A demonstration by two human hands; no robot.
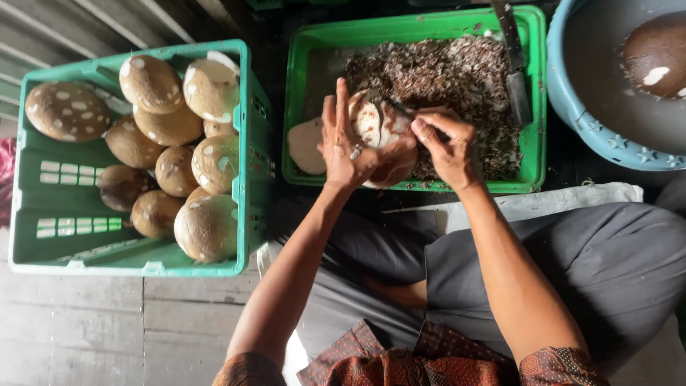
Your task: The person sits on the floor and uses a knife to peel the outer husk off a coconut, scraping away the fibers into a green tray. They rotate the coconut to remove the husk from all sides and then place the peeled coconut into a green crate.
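Grey-trousered lap [572, 264] below; green crate [246, 143] left, blue basin [572, 100] right

Setting: a small food-processing workplace at floor level, of the kind used for peeling coconuts. Left of the green tray [532, 86], which is filled with brown shavings [443, 78] and carries a long knife [516, 64], a green crate [246, 179] holds a batch of brown, partly pared coconuts [175, 150]. Right of the tray, a blue basin [593, 121] contains another; weathered floor planks [107, 322] lie below the crate.
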